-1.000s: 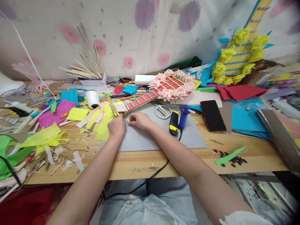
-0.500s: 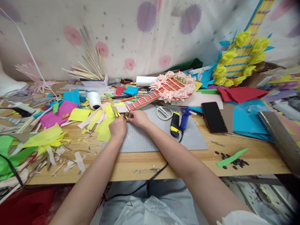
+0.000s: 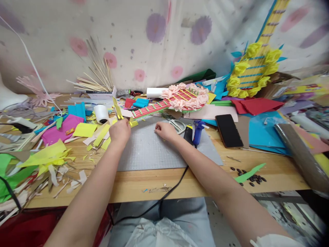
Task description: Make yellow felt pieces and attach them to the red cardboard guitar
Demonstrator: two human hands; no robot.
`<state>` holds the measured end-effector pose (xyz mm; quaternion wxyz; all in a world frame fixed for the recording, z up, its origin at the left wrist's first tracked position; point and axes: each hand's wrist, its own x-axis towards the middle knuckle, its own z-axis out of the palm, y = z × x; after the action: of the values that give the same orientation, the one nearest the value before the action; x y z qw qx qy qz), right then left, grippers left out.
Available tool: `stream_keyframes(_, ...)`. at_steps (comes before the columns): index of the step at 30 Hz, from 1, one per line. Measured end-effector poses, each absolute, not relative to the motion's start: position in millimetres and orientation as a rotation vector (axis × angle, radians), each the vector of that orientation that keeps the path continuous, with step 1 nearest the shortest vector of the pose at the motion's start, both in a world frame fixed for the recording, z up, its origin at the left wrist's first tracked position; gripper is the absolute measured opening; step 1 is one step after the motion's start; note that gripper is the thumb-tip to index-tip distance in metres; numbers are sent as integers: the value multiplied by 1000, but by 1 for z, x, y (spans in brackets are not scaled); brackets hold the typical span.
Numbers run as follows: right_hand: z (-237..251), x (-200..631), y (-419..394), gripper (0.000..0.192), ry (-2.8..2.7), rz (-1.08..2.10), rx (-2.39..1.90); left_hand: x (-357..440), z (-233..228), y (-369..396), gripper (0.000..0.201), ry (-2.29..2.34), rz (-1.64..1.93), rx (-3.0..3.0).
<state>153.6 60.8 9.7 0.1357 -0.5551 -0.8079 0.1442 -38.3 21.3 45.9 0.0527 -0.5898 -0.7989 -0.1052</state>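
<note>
The paper guitar (image 3: pixel 169 101), red with pink paper flowers around its body and yellow strips across it, lay at the far edge of the grey cutting mat (image 3: pixel 154 151) in the middle of the tabletop (image 3: pixel 277 168), its neck pointing left toward the left hand (image 3: pixel 119 130). That hand was clenched around the end of the neck, pinching yellow paper strips (image 3: pixel 117 109) that stuck up beyond its fingers. The right hand (image 3: pixel 164 130) rested loosely curled on the far part of the mat, just right of the left hand and near the guitar's body; it did not appear to grip anything, though the fingertips were hard to see. Just right of it lay scissors (image 3: pixel 177 124), and beside those a blue glue gun (image 3: pixel 198 127) whose black cord ran off the near edge of the tabletop. Farther right sat a black phone (image 3: pixel 227 125), face down or dark, next to blue sheets (image 3: pixel 264 132) and red paper (image 3: pixel 257 104). To the left, yellow scraps (image 3: pixel 48 156), a pink sheet (image 3: pixel 61 125) and a white roll (image 3: pixel 101 113) were strewn over the wood, with a bundle of thin sticks (image 3: pixel 99 77) standing at the far side. A second guitar with yellow flowers (image 3: pixel 253 72) leaned against the flowered cloth at the far right.
</note>
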Motion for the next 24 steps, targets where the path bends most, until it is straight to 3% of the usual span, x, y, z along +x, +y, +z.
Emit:
stream_keyframes(7, 2, 119, 86, 24, -2235, 324, -1701, -45, 64, 27, 32, -2390, -276, -1824)
stream_keyframes(13, 10, 97, 93, 34, -2338, 309, -1872, -41, 43, 19, 34, -2377, -232, -1840)
stream_keyframes(18, 28, 115, 77, 31, -2484, 392, -1868, -37, 18, 12, 35, -2392, -229, -1850)
stream_keyframes(21, 33, 135, 65, 20, -2485, 660, -1743, -35, 6, 8, 35, -2428, -216, -1857)
stream_keyframes(24, 33, 151, 55, 18, -2239, 1293, -1427, -35, -1, 6, 35, -2432, -218, -1860)
